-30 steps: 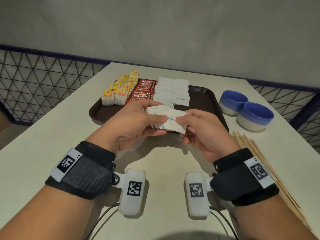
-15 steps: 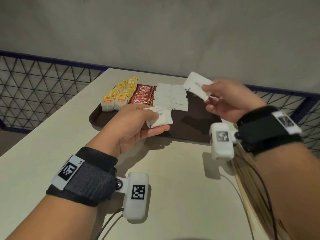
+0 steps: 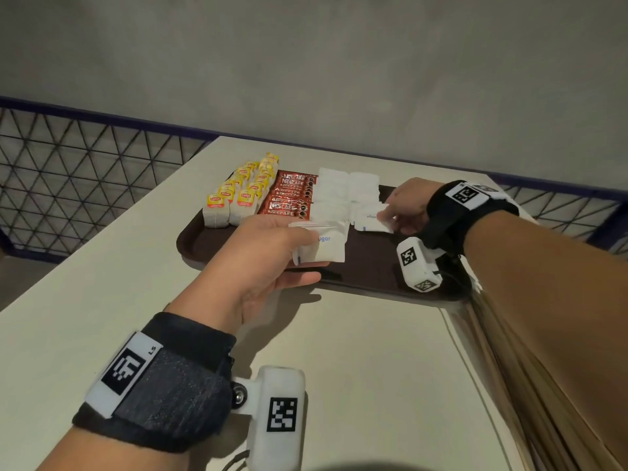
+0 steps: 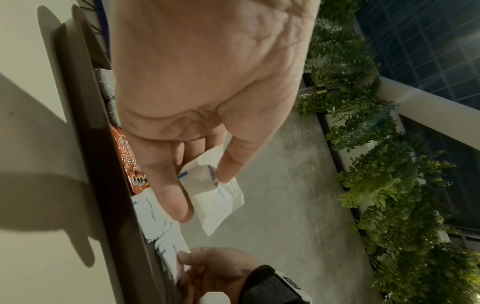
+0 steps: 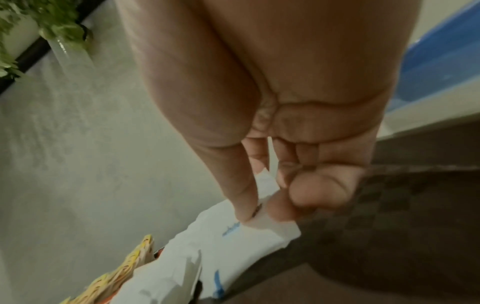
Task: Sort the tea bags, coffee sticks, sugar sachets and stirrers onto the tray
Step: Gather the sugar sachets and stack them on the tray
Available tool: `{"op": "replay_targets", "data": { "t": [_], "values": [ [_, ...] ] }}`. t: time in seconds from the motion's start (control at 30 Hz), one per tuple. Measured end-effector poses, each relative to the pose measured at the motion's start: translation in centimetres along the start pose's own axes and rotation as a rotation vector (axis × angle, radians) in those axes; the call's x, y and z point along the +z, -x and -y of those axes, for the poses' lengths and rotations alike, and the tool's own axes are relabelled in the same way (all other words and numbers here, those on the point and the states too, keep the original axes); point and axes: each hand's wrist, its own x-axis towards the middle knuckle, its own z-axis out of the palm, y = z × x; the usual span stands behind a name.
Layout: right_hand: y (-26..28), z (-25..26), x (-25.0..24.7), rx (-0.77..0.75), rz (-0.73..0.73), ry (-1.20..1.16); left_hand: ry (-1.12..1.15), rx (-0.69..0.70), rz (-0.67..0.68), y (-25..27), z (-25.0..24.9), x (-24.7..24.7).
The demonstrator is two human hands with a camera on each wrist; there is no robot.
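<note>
A dark brown tray (image 3: 370, 266) carries yellow-tagged tea bags (image 3: 238, 195), red coffee sticks (image 3: 289, 198) and two rows of white sugar sachets (image 3: 346, 188). My left hand (image 3: 272, 253) hovers over the tray's near edge and holds a small stack of sugar sachets (image 3: 323, 243) between thumb and fingers (image 4: 213, 195). My right hand (image 3: 404, 212) pinches one sugar sachet (image 3: 372, 220) by its corner at the near end of the right row (image 5: 249, 232), low on the tray. Wooden stirrers (image 3: 489, 334) lie on the table at the right, partly hidden by my right forearm.
The cream table (image 3: 102, 283) ends at the left and far sides, beyond which runs a wire mesh fence (image 3: 68, 171). A blue bowl (image 5: 441, 61) stands just right of the tray. Bare tray surface (image 3: 373, 253) lies in front of the sachet rows.
My right hand took one sachet from the stack, lifted it to the right, then brought it down to the near end of the right sachet row. The left hand stayed holding the stack.
</note>
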Motion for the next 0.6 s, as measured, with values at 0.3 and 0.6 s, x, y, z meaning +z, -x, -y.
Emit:
{"op": "replay_targets", "data": {
  "t": [0.3,0.6],
  "values": [
    [-0.5,0.8,0.7,-0.013,0.062,0.056,0.056,0.001,-0.008,-0.3,0.4,-0.1],
    [0.4,1.8,1.3,-0.071,0.047,0.187,0.089,0.012,0.01,-0.3,0.5,0.2]
  ]
}}
